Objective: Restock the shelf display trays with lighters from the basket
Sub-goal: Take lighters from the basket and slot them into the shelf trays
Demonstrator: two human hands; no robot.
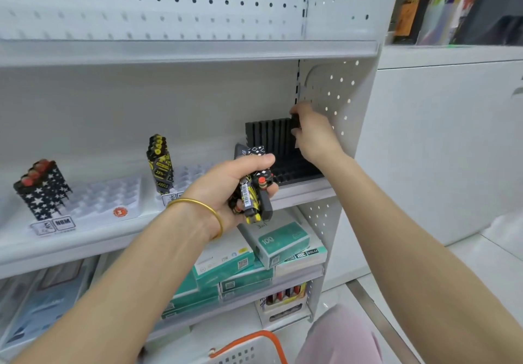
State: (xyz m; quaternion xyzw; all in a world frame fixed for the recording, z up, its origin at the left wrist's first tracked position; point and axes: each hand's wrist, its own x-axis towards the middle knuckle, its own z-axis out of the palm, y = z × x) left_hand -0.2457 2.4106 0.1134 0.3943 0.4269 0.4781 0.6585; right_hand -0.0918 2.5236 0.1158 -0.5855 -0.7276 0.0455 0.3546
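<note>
Lighters [252, 196] filled the left hand [223, 191], a mixed bundle of black-and-yellow, diamond-patterned and plain dark bodies, clamped between the thumb and curled fingers; their long axes ran roughly up and down with a slight lean; the hand hovered in front of the shelf edge [305, 192], just left of the black tray [297, 172]. The right hand [312, 137] was apart from it, reaching further in and higher, to the right end of the tray's back row [268, 137]; its fingertips appeared to pinch one dark lighter [295, 122] that stood upright at the end of that row, close to the perforated side panel [339, 100]; whether that lighter was seated in its slot could not be told.

The relation that mattered was this: the tray's bare slots lay in front of the filled back row, below the right hand and up and to the right of the bundle; the right hand was plainly the nearer one, so the next lighter would probably need to pass from left to right, be stood upright and go down along its own long axis.

Further left, a white tray [107, 196] with star-patterned lighters [42, 188] and a second white tray [192, 174] with yellow-labelled lighters [160, 162] showed many bare slots; the basket [249, 349] sat low beneath both arms, its contents hidden; the task looked far from done.
</note>
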